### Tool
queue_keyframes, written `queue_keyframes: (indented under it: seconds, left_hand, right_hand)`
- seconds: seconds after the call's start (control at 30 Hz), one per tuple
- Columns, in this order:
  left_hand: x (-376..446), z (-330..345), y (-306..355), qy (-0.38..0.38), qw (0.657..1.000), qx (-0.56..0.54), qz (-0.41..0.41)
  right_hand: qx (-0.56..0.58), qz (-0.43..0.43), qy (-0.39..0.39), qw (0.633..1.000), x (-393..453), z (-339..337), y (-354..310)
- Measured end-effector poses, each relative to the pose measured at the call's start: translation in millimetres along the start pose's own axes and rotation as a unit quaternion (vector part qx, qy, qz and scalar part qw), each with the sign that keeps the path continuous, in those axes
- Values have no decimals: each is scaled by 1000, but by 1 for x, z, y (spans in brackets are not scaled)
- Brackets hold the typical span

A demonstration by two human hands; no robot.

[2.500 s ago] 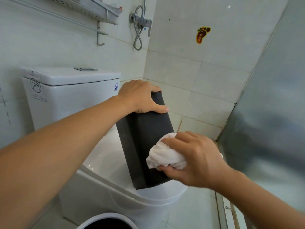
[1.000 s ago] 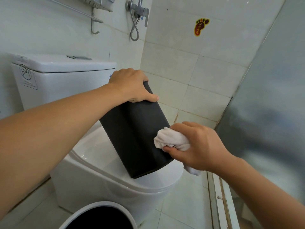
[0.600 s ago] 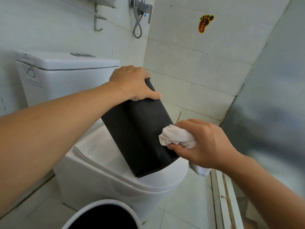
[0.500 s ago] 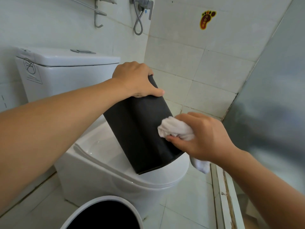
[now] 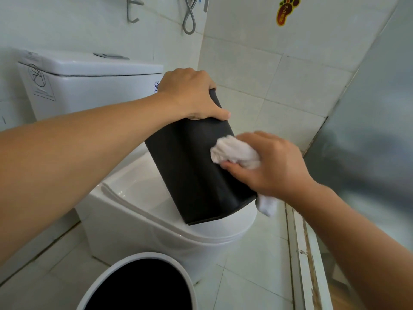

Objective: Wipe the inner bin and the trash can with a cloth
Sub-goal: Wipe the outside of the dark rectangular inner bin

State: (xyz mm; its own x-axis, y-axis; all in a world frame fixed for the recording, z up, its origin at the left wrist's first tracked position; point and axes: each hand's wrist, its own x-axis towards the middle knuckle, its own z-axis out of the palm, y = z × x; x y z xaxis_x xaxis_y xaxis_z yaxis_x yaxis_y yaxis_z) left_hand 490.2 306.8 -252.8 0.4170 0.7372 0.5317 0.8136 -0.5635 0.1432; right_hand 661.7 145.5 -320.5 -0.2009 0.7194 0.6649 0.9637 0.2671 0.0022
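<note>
The black inner bin (image 5: 192, 166) stands tilted on the closed toilet lid (image 5: 156, 202), its upper end leaning left toward the tank. My left hand (image 5: 190, 95) grips that upper end, thumb on the near face. My right hand (image 5: 266, 162) holds a bunched white cloth (image 5: 234, 152) and presses it against the bin's right side, near the top; a tail of cloth hangs below the hand. The white trash can (image 5: 105, 280) with its dark open inside sits on the floor at the bottom, partly cut off.
The white toilet tank (image 5: 89, 86) stands behind the bin at left. Tiled walls close in at the back and left. A frosted glass panel (image 5: 368, 130) and its sill (image 5: 301, 253) run along the right. Tiled floor shows between toilet and sill.
My right hand has slid the cloth up the bin's right side, from near the lower end toward the top. My left hand has kept its grip; the bin tilted further left.
</note>
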Motion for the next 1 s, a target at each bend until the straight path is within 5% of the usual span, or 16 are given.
queue_keyframes:
  seconds: [0.3, 0.5, 0.8, 1.0]
  left_hand:
    - [-4, -2, -21, -30, 999, -29, -10]
    - [-7, -6, -2, -13, 999, -35, 19]
    - [-13, -7, -28, -18, 997, -74, -9]
    - [-13, -8, -13, -6, 999, -53, 2]
  right_hand:
    - [38, -36, -86, 995, -26, -11, 13]
    - [69, 47, 35, 996, 7, 8, 17]
    - [91, -11, -31, 995, -38, -4, 12]
    - [84, 78, 17, 993, 15, 11, 4]
